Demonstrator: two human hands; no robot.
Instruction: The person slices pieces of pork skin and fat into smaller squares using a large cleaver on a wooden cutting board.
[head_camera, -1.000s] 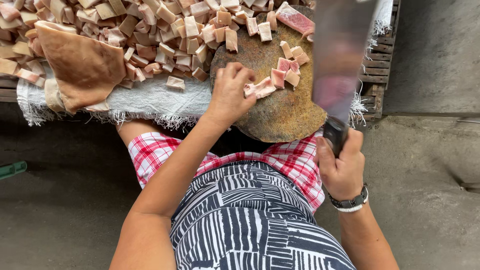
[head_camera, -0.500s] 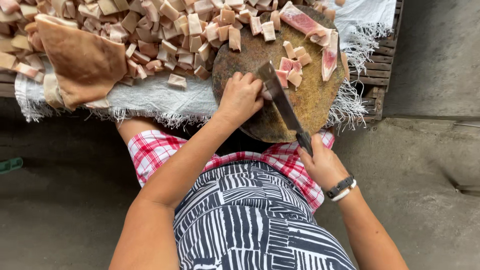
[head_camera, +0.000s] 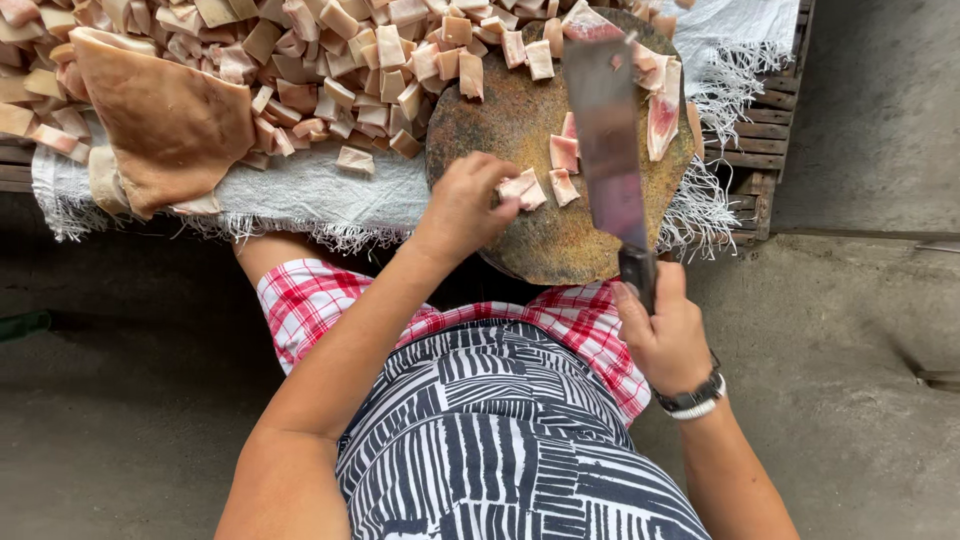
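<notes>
2 hands — meat piece between

Worn rough wooden chopping block, dull metal cleaver, frayed white cloth.
</notes>
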